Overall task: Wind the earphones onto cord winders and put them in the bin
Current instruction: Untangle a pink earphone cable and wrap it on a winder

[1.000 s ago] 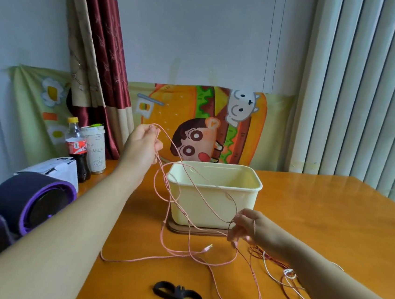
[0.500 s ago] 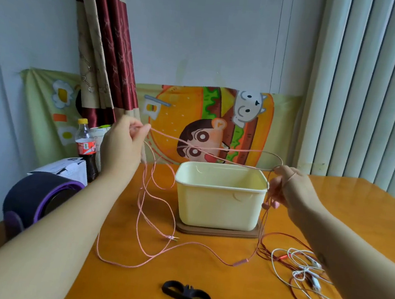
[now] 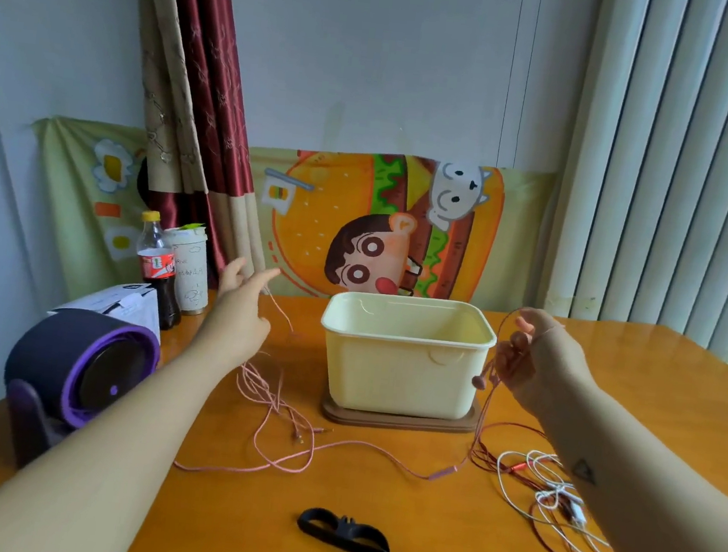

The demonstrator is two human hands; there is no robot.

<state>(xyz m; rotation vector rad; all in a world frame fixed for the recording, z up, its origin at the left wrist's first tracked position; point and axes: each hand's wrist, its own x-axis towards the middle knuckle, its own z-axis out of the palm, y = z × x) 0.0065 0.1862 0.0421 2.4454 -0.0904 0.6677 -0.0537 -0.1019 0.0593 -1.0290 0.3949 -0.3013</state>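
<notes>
A cream bin [image 3: 405,356] stands on a brown base in the middle of the table. Pink earphones [image 3: 286,443] lie in loose loops on the table left of and in front of the bin. My left hand [image 3: 242,303] is raised left of the bin with fingers spread; a pink strand falls away just beside its fingertips. My right hand [image 3: 533,356] is right of the bin, fingers curled round the pink cord's earbud end, which dangles below it. White earphones [image 3: 554,498] and red earphones [image 3: 509,462] lie tangled at the right. Two black cord winders [image 3: 344,536] lie at the front.
A purple and black round speaker [image 3: 78,367] sits at the left with a white box [image 3: 119,304] behind it. A cola bottle [image 3: 156,267] and a paper cup [image 3: 189,271] stand at the back left. A cartoon cloth hangs on the wall behind the bin.
My left hand has opened and let go of the pink cord, which has dropped onto the table. My right hand still holds its end beside the bin.
</notes>
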